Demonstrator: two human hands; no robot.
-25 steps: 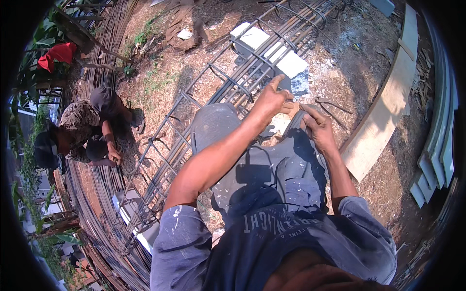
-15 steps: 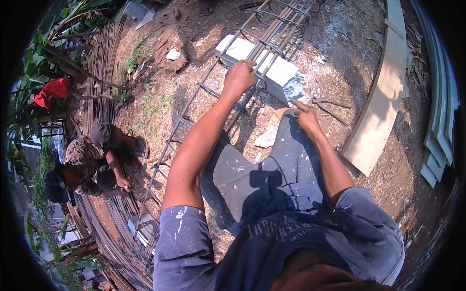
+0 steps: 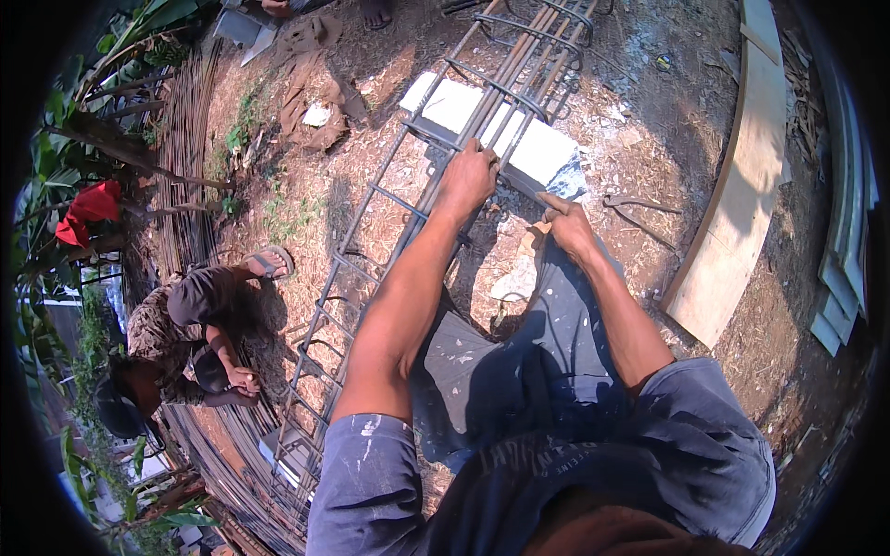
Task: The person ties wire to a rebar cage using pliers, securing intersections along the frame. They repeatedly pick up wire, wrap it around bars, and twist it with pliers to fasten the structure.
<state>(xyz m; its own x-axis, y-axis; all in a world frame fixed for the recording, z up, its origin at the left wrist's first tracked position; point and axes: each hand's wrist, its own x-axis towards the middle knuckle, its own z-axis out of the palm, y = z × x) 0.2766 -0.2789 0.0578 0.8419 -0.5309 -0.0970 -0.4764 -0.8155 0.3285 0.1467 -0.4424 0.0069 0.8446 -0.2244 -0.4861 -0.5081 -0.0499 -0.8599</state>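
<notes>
A long cage of steel reinforcing bars runs from the far middle toward the near left. It lies across a white-topped block with grey sides and a blue-white right end. My left hand is closed around a bar of the cage, just on the near side of the block. My right hand is by my right knee, below the block's right corner. Its fingers are curled with the index finger forward; whatever they pinch is too small to make out. Pincers lie spread on the ground to its right.
A co-worker crouches at the left, hands together, beside bundled long rods. On the right lie a long wooden plank and stacked pale sheets. A red cloth hangs among plants at the far left.
My left hand has come nearer to me along the cage, away from the block. My right hand has shifted slightly left. The co-worker's sandalled foot shows more fully.
</notes>
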